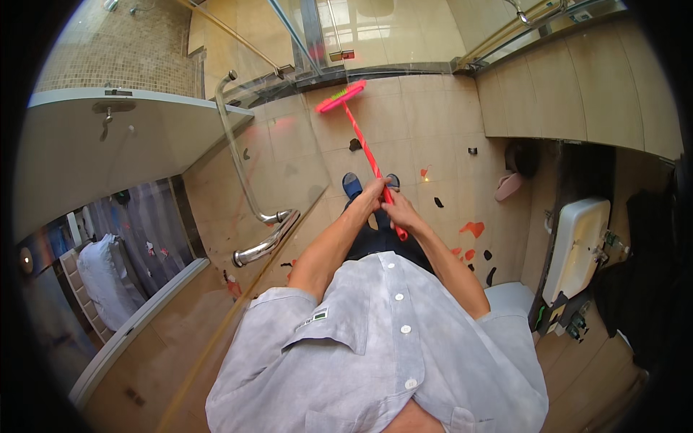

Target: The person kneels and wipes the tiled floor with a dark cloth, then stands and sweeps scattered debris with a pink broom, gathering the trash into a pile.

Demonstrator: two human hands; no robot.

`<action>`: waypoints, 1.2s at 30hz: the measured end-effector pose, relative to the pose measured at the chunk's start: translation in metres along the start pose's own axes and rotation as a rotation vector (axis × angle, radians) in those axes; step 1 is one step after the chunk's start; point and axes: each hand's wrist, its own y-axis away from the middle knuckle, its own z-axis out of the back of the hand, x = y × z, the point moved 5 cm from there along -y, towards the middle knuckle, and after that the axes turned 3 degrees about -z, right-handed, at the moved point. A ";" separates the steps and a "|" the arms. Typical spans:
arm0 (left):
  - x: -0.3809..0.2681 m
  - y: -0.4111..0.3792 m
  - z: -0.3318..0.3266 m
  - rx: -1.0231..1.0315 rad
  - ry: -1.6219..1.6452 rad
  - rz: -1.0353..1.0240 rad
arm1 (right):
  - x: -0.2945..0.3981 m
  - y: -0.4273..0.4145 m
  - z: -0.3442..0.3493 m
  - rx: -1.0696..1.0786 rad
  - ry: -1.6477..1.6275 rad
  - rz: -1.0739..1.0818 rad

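A broom with a red handle [361, 139] slants away from me across the tiled floor. My left hand [377, 192] and my right hand [401, 208] both need telling apart by side: the hand on the picture's left grips the handle higher up, the other grips close to its end. The pink broom head [341, 97] with some green bristles rests near the dark threshold. Black scraps [355, 144] and orange-red scraps [472, 229] lie scattered on the tiles.
A glass door with a curved metal handle [238, 157] stands on the left, beside an open white door [135, 97]. On the right are a white washbasin [576, 251] and a pink slipper [508, 187]. Glass shower panels rise beyond the threshold [400, 69].
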 end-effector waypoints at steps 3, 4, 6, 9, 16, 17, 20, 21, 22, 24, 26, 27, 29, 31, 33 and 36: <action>-0.014 -0.016 0.029 -0.215 -0.392 -0.182 | -0.025 -0.035 -0.019 0.138 -0.337 -0.040; -0.015 -0.031 0.044 -0.279 -0.500 -0.203 | -0.023 -0.033 -0.026 0.128 -0.370 -0.025; -0.001 -0.059 0.071 -0.389 -0.613 -0.211 | -0.015 -0.010 -0.033 0.146 -0.290 -0.075; 0.028 -0.060 0.066 -0.382 -0.613 -0.081 | -0.025 0.006 -0.033 -0.091 0.462 0.120; 0.084 -0.024 0.004 -0.214 -0.543 0.208 | -0.028 0.067 0.018 -0.060 0.714 -0.086; 0.091 -0.018 -0.007 -0.201 -0.527 0.199 | -0.034 0.073 0.027 -0.043 0.751 -0.086; 0.124 -0.021 -0.033 -0.189 -0.508 0.264 | -0.050 0.098 0.058 -0.007 0.796 -0.110; 0.138 -0.021 -0.041 -0.180 -0.508 0.269 | -0.059 0.106 0.068 0.006 0.799 -0.119; 0.153 -0.022 -0.051 -0.184 -0.496 0.286 | -0.075 0.110 0.077 0.002 0.812 -0.127; 0.178 -0.018 -0.071 -0.099 -0.514 0.310 | -0.094 0.126 0.095 0.018 0.831 -0.142; 0.194 -0.012 -0.093 -0.027 -0.575 0.335 | -0.107 0.144 0.116 0.038 0.834 -0.148; 0.208 -0.015 -0.102 0.030 -0.558 0.377 | -0.108 0.156 0.128 0.030 0.859 -0.153; 0.236 -0.028 -0.121 0.146 -0.542 0.454 | -0.104 0.182 0.151 -0.001 0.897 -0.158; 0.243 -0.011 -0.160 0.253 -0.596 0.525 | -0.103 0.206 0.178 -0.037 0.880 -0.211; 0.252 -0.003 -0.189 0.257 -0.501 0.535 | -0.102 0.228 0.198 -0.058 0.887 -0.218; 0.259 -0.002 -0.213 0.191 -0.324 0.485 | -0.088 0.245 0.216 -0.060 0.881 -0.169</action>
